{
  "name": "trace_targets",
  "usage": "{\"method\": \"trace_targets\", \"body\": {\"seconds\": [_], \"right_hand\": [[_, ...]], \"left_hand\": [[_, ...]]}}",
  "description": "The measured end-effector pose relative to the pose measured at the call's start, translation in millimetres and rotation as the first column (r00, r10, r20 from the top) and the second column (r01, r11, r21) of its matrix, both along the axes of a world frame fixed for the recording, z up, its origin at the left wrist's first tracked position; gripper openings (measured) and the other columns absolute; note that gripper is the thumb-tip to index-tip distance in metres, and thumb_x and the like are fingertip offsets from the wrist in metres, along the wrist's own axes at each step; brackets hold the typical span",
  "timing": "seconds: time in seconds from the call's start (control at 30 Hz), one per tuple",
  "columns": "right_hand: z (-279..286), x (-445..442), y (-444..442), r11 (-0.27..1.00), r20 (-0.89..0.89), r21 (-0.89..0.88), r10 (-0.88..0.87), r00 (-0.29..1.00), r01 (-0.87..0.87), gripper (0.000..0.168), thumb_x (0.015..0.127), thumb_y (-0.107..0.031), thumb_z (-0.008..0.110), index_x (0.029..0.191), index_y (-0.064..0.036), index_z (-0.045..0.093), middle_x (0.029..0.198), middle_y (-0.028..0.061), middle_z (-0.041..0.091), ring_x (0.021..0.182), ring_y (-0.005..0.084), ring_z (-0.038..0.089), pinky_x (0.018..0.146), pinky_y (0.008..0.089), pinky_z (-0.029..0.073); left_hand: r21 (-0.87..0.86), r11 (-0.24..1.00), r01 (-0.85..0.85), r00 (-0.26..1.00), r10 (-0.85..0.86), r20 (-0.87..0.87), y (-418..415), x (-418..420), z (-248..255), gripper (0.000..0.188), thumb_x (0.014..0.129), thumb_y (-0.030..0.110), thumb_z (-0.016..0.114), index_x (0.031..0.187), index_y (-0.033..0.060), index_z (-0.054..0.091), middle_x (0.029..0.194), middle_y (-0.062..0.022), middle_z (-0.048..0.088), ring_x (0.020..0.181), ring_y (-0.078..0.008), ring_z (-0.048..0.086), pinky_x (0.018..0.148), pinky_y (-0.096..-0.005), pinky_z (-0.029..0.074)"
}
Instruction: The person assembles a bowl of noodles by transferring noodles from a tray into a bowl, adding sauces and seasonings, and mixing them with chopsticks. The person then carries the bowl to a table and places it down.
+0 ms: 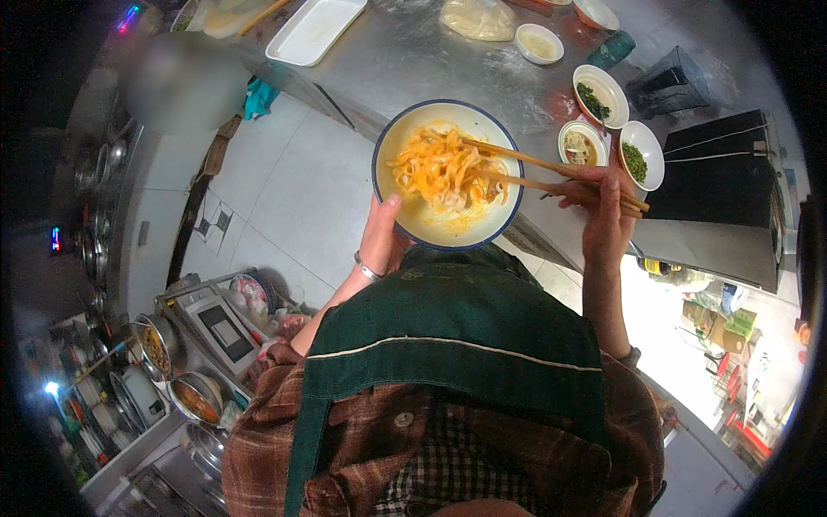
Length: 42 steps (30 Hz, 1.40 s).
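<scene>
A cream bowl with a dark blue rim point(420, 227) is held by my left hand point(386, 234), the thumb over its lower left edge. Wide noodles point(446, 167) coated in orange-yellow sauce lie heaped inside it. My right hand point(604, 194) grips a pair of wooden chopsticks point(539, 161); their tips are spread apart among the noodles. Just beyond the right hand sit a small bowl of pale shreds in brown liquid point(580, 147), a white bowl of chopped greens point(634, 161) and a bowl of dark leafy greens point(593, 100). My fingers hide part of the chopsticks.
On the steel counter point(413, 61) stand a white tray point(316, 31), wrapped dough point(478, 18), a small white bowl point(539, 44) and a clear container point(669, 84). A black box-like object point(717, 200) is at right. Pots of food point(194, 395) and a kitchen scale point(223, 329) stand at lower left.
</scene>
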State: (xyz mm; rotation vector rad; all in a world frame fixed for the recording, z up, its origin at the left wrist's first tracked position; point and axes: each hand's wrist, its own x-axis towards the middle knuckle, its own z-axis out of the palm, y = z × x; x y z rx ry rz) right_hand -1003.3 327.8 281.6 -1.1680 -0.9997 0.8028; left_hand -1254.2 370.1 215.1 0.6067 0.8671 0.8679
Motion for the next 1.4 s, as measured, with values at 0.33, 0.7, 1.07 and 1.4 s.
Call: {"method": "trace_targets", "body": {"seconds": [0.33,0.7,1.07,1.4], "right_hand": [[-17,14,1,0.98,-0.06,-0.169,0.093,0.994,-0.102,0.03,0.089,-0.026,0.038,0.094,0.0,0.051,0.089,0.0136,0.058,0.066,0.0178,0.061,0.047,0.022,0.048],[-39,8,11,0.996,-0.354,-0.033,-0.093,0.931,0.087,0.031,0.087,-0.026,0.041,0.082,0.004,0.048,0.076,0.0143,0.054,0.066,0.0226,0.06,0.054,0.0307,0.053],[6,15,-6,0.996,0.045,0.055,0.062,0.997,-0.064,0.027,0.088,-0.023,0.039,0.086,0.001,0.052,0.085,0.015,0.058,0.069,0.0181,0.059,0.058,0.0262,0.051],[-1,18,-13,0.992,0.024,-0.083,-0.091,0.996,0.093,0.025,0.088,-0.019,0.042,0.083,0.002,0.055,0.079,0.0113,0.059,0.064,0.013,0.058,0.054,0.0216,0.049]], "left_hand": [[0.031,0.999,-0.011,1.0,0.012,-0.014,3,1,-6,0.063,0.079,0.045,0.042,0.123,0.0013,0.03,0.12,-0.014,0.042,0.107,-0.026,0.045,0.085,-0.0402,0.04],[0.016,1.0,-0.015,0.997,0.014,0.079,5,1,-7,0.066,0.078,0.04,0.048,0.128,0.01,0.016,0.124,-0.0125,0.032,0.109,-0.0264,0.039,0.077,-0.0393,0.044],[-0.026,0.992,0.123,0.991,-0.122,0.046,7,4,-11,0.065,0.081,0.051,0.034,0.127,0.0061,0.025,0.127,-0.0114,0.036,0.113,-0.0256,0.038,0.091,-0.0428,0.033],[0.022,1.0,-0.006,0.995,0.004,0.098,9,16,-10,0.058,0.078,0.034,0.048,0.124,0.0089,0.021,0.117,-0.0138,0.039,0.101,-0.0266,0.049,0.073,-0.0411,0.048]]}}
